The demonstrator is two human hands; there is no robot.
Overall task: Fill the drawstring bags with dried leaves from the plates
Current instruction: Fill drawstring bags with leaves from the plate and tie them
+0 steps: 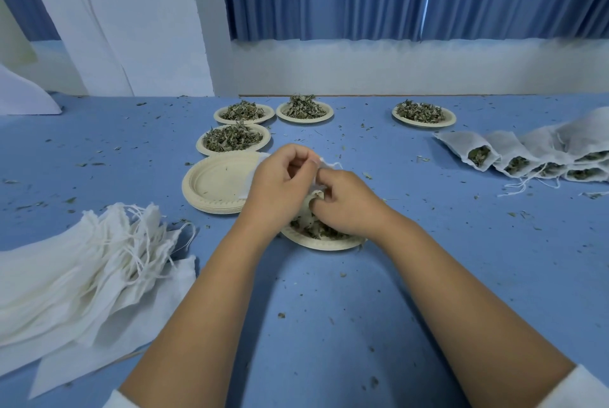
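My left hand (283,177) and my right hand (346,201) both grip one white drawstring bag (253,177) at its mouth, over a paper plate (324,243) with dried leaves (321,231). The bag's body lies leftward over a stack of empty plates (214,183). Most of the bag is hidden by my hands. Several full plates stand beyond: one close (233,140), two at the back (244,113) (304,110), one at back right (423,114).
A pile of empty white bags (82,262) with loose strings lies at the left. Several filled bags (527,154) lie in a row at the right. Leaf crumbs are scattered over the blue table (329,325). Wall and blue curtains stand behind.
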